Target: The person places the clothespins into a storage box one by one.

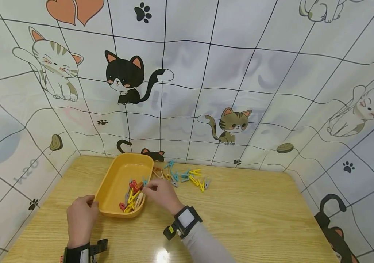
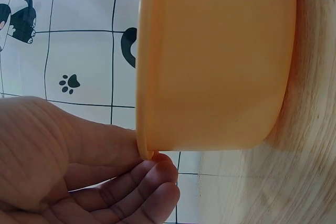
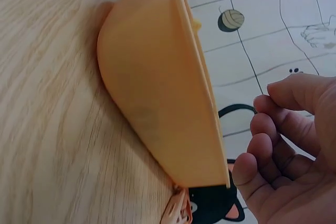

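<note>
A yellow plastic tub stands on the table with red, yellow, grey, beige and teal clothespins gathered in its near right part. My left hand pinches the tub's rim at the near left; in the left wrist view, the thumb lies above the rim and the fingers beneath. Over the right rim hangs my right hand, close to the teal clothespin inside. Its fingers are loosely bent, thumb near the index fingertip, and nothing shows between them in the right wrist view.
Loose clothespins in blue, yellow, grey and orange lie right of the tub on the wooden table. A white cloth backdrop with cat drawings rises behind the table and along its sides.
</note>
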The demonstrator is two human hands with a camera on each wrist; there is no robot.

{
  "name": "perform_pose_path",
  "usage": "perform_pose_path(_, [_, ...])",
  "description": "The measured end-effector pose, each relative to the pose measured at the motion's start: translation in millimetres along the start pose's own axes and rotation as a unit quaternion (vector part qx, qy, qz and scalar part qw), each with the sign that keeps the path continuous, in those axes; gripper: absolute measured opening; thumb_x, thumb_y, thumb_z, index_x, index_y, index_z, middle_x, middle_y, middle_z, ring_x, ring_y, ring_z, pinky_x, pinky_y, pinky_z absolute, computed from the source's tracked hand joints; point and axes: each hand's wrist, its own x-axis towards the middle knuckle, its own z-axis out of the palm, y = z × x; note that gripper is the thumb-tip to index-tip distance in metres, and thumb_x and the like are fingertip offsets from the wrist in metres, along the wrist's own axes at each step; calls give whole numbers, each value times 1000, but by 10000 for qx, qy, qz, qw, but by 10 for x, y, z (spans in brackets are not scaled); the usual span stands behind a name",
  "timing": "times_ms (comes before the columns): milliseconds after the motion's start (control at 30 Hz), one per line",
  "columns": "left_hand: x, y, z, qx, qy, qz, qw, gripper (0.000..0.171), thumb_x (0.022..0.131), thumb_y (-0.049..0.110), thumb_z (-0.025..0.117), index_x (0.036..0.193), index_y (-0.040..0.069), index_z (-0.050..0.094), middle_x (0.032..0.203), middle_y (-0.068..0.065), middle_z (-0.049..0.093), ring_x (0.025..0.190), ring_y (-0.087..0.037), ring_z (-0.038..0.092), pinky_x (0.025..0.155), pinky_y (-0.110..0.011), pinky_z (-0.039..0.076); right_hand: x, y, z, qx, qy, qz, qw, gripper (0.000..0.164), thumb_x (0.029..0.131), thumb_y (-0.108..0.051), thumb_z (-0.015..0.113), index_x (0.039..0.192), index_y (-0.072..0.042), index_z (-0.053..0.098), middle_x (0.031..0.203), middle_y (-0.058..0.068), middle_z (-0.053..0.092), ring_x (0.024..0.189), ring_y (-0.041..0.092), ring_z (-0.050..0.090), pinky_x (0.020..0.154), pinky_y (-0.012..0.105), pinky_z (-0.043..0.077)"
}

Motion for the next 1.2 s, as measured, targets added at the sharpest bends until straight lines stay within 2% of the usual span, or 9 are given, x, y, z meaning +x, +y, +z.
perform_pose_path(400, [1, -8, 6, -3, -32, -32, 10000, 26, 89, -5, 66, 109, -21, 69, 89, -34, 68, 78, -44, 66, 65, -53, 53, -7, 321, -264, -66, 409, 208, 9989, 14, 95, -15, 71, 89, -7, 80, 86, 4, 74, 74, 7, 59, 68, 24, 49])
perform_pose_path(667, [-1, -21, 13, -26, 42, 78, 10000, 25, 89, -5, 65, 108, -21, 69, 89, -34, 68, 78, -45, 66, 64, -53, 53, 5, 521, -414, -38, 761, 575, 9954, 12, 94, -13, 72, 89, -6, 81, 85, 2, 71, 76, 9, 58, 69, 27, 49])
perform_pose_path(967, [0, -23, 7, -37, 35, 136, 9999, 26, 88, -5, 65, 108, -21, 69, 89, -34, 68, 77, -46, 66, 65, -54, 53, -9, 762, -549, -255, 1091, 938, 9893, 10, 92, -11, 72, 88, -6, 79, 88, 6, 73, 79, 13, 62, 71, 30, 52])
perform_pose_path(1200, [-4, -20, 4, -18, 51, 139, 9999, 25, 88, -5, 65, 108, -21, 69, 89, -34, 68, 79, -47, 66, 67, -55, 52, -31, 873, -620, -520, 1280, 922, 9861, 9, 92, -9, 73, 89, -3, 79, 87, 8, 73, 78, 19, 65, 70, 32, 54])
